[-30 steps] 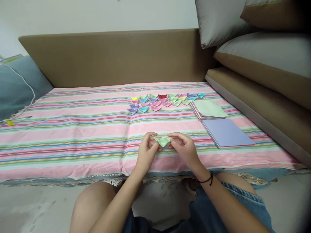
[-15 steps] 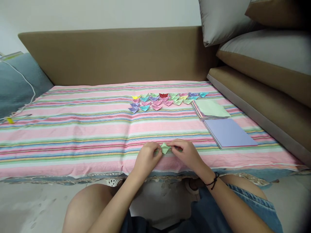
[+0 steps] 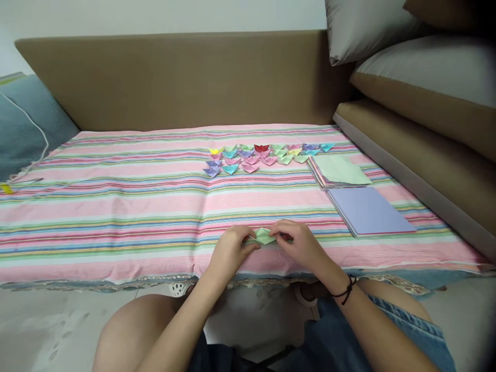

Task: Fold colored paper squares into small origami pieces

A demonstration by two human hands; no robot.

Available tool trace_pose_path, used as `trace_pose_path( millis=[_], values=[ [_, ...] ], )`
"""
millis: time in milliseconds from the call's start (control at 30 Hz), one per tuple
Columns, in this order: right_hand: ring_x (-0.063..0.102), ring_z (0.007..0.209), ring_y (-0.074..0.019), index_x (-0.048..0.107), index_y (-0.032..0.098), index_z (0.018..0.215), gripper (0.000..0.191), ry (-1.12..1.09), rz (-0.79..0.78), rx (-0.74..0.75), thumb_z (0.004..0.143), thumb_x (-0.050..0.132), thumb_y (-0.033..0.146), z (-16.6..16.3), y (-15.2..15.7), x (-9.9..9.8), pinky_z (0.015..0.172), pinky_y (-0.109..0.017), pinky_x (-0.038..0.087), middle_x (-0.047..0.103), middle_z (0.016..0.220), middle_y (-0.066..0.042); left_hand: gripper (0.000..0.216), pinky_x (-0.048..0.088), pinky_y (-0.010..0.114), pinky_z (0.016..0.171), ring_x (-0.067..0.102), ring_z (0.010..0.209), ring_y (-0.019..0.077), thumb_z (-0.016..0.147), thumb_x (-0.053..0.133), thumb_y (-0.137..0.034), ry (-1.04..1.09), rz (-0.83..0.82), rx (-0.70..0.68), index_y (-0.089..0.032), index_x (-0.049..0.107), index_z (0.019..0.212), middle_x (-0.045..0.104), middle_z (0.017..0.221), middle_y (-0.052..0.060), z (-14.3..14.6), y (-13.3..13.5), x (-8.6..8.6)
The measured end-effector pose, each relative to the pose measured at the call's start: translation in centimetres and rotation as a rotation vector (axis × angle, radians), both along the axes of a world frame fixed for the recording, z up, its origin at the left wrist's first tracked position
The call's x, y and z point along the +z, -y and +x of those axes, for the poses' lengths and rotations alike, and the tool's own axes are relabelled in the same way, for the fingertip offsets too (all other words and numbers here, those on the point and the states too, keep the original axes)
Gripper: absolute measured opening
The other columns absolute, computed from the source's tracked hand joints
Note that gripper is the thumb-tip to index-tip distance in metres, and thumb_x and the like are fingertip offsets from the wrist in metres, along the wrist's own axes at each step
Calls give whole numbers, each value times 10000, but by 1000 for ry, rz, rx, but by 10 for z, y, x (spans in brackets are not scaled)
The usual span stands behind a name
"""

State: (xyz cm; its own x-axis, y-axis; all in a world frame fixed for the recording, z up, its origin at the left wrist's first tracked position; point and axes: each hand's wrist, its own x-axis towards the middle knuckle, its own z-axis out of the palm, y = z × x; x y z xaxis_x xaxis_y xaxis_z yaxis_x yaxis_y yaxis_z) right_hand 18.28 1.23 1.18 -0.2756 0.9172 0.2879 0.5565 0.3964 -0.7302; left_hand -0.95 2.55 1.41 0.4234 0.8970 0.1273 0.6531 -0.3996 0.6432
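Note:
A small folded piece of pale green paper is between my two hands, just above the near part of the striped cloth. My left hand has thumb and fingers around its left corner, with a slim gap showing between them. My right hand pinches the right corner between thumb and forefinger. Beyond my hands stand several folded paper boats in rows, in pink, purple, blue, green, yellow and red.
To the right lie a stack of mixed paper with pale green on top and a purple-topped stack. The striped cloth covers the seat up to a brown backrest. Grey and brown cushions pile up at right. A white cable hangs at left.
The green paper has become wider and flatter between my hands, and the left fingers have loosened slightly at its corner. The camera view has shifted a little.

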Motion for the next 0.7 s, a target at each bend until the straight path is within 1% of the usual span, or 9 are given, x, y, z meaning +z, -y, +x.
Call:
trace_pose_path(
  millis=[100, 167, 267, 300, 367, 433, 500, 633, 700],
  values=[
    [615, 746, -185, 659, 183, 798, 199, 16, -15, 11, 764, 491, 82, 2, 0, 0, 644, -294, 491, 667, 829, -62, 111, 420, 288, 685, 569, 774, 193, 714, 658, -163, -21, 40, -14, -192, 614, 812, 639, 822, 40, 0, 2, -1],
    [623, 743, -190, 661, 185, 835, 147, 7, -47, 1, 757, 550, 131, 3, -1, -1, 647, -301, 505, 668, 852, -66, 107, 423, 297, 681, 567, 785, 205, 719, 655, -167, -39, 62, -10, -190, 609, 812, 634, 821, 48, 1, 3, -2],
    [632, 760, -203, 665, 199, 878, 189, 1, -61, 10, 701, 632, 143, 5, -1, -4, 644, -310, 520, 674, 900, -68, 90, 423, 299, 668, 564, 781, 213, 721, 646, -154, -62, 84, 2, -186, 606, 796, 626, 807, 55, 3, 3, -3],
    [634, 760, -206, 670, 203, 873, 198, 8, -54, 11, 690, 639, 132, 5, -1, -4, 644, -313, 521, 679, 898, -66, 86, 422, 297, 667, 565, 780, 212, 721, 643, -146, -57, 91, 7, -186, 606, 787, 626, 805, 54, 4, 3, -4],
    [636, 739, -206, 680, 208, 824, 155, 17, -38, -1, 701, 630, 129, 6, -1, -4, 643, -320, 524, 689, 854, -58, 75, 422, 289, 669, 570, 769, 204, 720, 642, -138, -8, 85, 20, -188, 608, 765, 632, 791, 47, 4, 3, -5],
    [636, 720, -205, 678, 209, 755, 80, -13, -30, -28, 728, 621, 161, 6, 0, -2, 642, -325, 528, 690, 791, -52, 51, 422, 276, 651, 578, 716, 184, 718, 648, -152, 90, 34, 49, -184, 612, 734, 640, 750, 34, 5, 2, -5],
    [636, 712, -204, 664, 207, 705, 59, -95, -48, -51, 745, 622, 207, 6, 0, 1, 642, -327, 535, 681, 744, -49, 58, 421, 260, 611, 579, 641, 163, 708, 666, -192, 230, -66, 101, -176, 610, 705, 641, 690, 22, 5, 1, -5],
    [636, 676, -195, 627, 190, 679, 121, -347, -191, -83, 708, 675, 296, 6, 2, 8, 630, -322, 546, 648, 705, -42, 189, 389, 224, 506, 550, 530, 134, 661, 711, -298, 554, -326, 168, -164, 587, 707, 592, 573, -5, 6, 1, -3],
    [629, 655, -185, 605, 184, 676, 181, -460, -263, -90, 662, 720, 323, 5, 3, 8, 607, -308, 542, 631, 692, -31, 237, 351, 209, 465, 503, 474, 109, 635, 728, -327, 660, -400, 170, -162, 575, 710, 536, 517, -31, 7, 2, -2]
  ],
)
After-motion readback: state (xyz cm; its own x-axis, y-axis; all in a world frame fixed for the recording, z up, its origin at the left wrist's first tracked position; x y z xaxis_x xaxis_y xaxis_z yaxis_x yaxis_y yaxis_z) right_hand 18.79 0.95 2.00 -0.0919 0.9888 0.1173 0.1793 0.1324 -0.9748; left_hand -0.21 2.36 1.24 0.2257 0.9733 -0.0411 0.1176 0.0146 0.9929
